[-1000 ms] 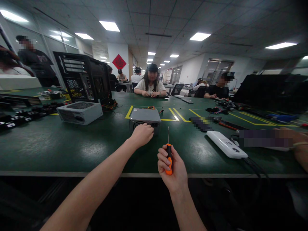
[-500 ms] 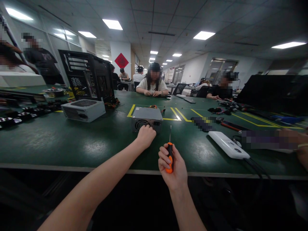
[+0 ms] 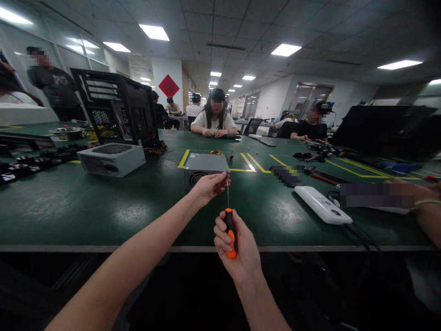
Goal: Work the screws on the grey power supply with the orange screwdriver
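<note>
My right hand [image 3: 241, 243] is wrapped round the black and orange handle of a screwdriver [image 3: 231, 236], its shaft pointing up and away from me. At the shaft's tip the fingers of my left hand [image 3: 211, 186] are pinched together; whatever they hold, if anything, is too small to make out. Just behind that hand a grey computer power supply [image 3: 208, 162] sits on the table, fan grille toward me, its right front partly covered by my fingers. Several coloured wires [image 3: 217, 152] stick out at its back.
A second power supply [image 3: 112, 158] and an open black computer case [image 3: 115, 108] stand to the left on the green table [image 3: 165, 220]. On the right lie a white power strip [image 3: 320, 204] and a dark monitor [image 3: 382, 131]. A co-worker's hand [image 3: 403, 191] is at the far right; another person [image 3: 215, 117] sits opposite.
My left hand has moved right from the power supply's front to the screwdriver tip. My right hand has shifted slightly left and lower with the screwdriver. The view has turned a little.
</note>
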`<state>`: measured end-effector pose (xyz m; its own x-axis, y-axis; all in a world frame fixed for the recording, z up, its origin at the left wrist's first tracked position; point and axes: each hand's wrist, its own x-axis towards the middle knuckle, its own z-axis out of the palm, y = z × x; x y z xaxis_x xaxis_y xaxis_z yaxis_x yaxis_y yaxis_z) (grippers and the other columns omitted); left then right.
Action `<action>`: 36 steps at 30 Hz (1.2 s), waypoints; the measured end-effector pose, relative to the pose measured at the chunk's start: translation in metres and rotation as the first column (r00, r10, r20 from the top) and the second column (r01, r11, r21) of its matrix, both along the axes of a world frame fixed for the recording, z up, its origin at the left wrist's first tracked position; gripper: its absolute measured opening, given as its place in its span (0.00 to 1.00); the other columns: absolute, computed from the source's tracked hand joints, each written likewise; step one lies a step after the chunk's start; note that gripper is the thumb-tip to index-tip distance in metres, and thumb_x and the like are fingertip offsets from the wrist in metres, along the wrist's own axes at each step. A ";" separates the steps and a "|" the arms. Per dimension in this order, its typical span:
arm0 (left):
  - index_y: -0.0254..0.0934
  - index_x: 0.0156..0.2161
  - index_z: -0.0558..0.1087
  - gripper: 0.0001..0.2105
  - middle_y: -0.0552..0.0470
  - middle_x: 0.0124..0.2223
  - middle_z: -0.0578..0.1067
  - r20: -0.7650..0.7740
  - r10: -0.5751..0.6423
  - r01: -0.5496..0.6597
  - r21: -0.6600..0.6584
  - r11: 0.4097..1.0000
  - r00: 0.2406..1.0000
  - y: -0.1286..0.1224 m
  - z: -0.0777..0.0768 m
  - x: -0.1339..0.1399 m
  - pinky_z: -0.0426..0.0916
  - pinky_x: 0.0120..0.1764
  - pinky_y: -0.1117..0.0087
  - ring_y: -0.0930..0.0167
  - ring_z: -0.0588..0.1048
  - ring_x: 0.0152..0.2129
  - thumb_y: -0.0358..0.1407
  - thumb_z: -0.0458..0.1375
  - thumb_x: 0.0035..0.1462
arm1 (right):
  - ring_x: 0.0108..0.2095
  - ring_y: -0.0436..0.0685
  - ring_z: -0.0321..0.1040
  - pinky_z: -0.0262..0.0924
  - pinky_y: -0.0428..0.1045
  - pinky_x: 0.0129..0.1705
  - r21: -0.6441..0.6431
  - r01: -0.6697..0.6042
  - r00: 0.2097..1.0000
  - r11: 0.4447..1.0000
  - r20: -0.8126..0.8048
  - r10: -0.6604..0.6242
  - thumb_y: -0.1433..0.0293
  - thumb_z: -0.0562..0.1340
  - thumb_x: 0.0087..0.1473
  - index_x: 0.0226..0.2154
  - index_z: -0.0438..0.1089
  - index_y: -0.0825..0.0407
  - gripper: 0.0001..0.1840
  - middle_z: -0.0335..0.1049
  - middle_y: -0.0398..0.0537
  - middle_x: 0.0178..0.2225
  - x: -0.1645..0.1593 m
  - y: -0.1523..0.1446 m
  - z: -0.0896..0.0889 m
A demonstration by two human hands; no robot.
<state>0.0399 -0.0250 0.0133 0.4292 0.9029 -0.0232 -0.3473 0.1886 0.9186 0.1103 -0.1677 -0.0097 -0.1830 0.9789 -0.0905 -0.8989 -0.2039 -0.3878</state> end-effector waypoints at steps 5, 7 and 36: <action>0.33 0.32 0.74 0.07 0.48 0.35 0.76 0.034 -0.022 0.024 -0.080 0.996 0.999 -0.003 0.003 -0.001 0.64 0.23 0.83 0.78 0.74 0.27 0.36 0.60 0.52 | 0.13 0.40 0.46 0.43 0.36 0.11 -0.025 0.021 1.000 0.999 0.014 -0.020 0.67 0.45 0.61 0.27 0.65 0.58 0.19 0.55 0.39 0.18 -0.002 0.004 0.007; 0.33 0.32 0.74 0.07 0.48 0.35 0.77 0.034 -0.019 0.021 -0.085 0.996 0.999 -0.004 0.003 -0.001 0.65 0.22 0.83 0.78 0.74 0.28 0.36 0.61 0.51 | 0.13 0.40 0.46 0.43 0.36 0.11 -0.024 0.018 1.000 1.000 0.025 -0.018 0.68 0.45 0.61 0.26 0.65 0.57 0.19 0.55 0.39 0.18 -0.003 0.005 0.008; 0.31 0.30 0.74 0.05 0.51 0.29 0.75 0.083 -0.046 0.063 -0.212 0.975 0.995 -0.006 0.009 -0.002 0.63 0.19 0.84 0.79 0.74 0.24 0.32 0.59 0.53 | 0.13 0.40 0.47 0.43 0.36 0.11 0.002 0.076 0.993 0.997 0.087 -0.076 0.66 0.47 0.59 0.26 0.65 0.57 0.18 0.56 0.39 0.17 -0.007 0.017 0.003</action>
